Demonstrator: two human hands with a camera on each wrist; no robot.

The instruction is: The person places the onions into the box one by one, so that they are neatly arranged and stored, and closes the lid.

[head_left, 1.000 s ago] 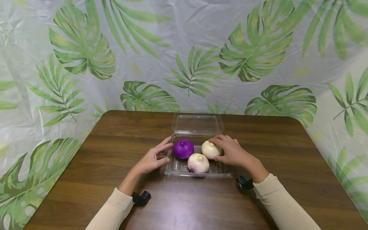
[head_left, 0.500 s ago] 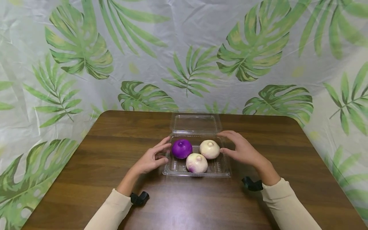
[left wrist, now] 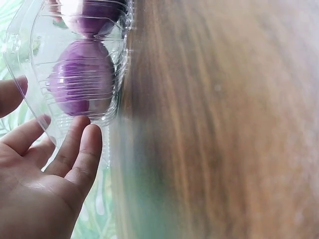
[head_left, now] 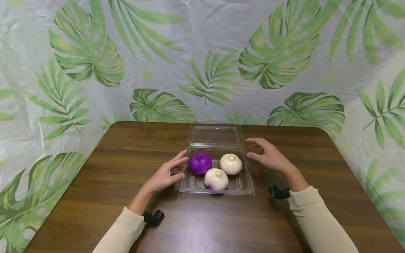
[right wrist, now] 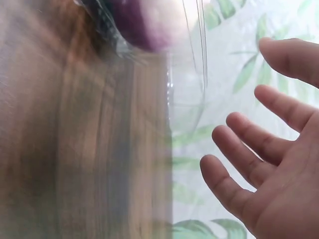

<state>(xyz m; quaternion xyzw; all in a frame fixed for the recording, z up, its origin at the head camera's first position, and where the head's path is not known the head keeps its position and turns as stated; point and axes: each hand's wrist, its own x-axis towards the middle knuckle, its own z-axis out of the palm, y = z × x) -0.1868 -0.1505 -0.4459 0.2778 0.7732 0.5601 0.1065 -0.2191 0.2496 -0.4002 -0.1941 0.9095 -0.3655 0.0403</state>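
Right hand (head_left: 269, 156) let go of white onion (head_left: 231, 164), pulled off toward 2 o'clock, fingers spread.

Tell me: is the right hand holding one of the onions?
No. The right hand hovers open beside the clear container, touching no onion.

Looks like a staged recording corner rather than a lived-in room: only 1 dark wooden table (head_left: 126, 165), closed in on 3 sides by creased plastic sheets printed with green leaves (head_left: 202, 52).
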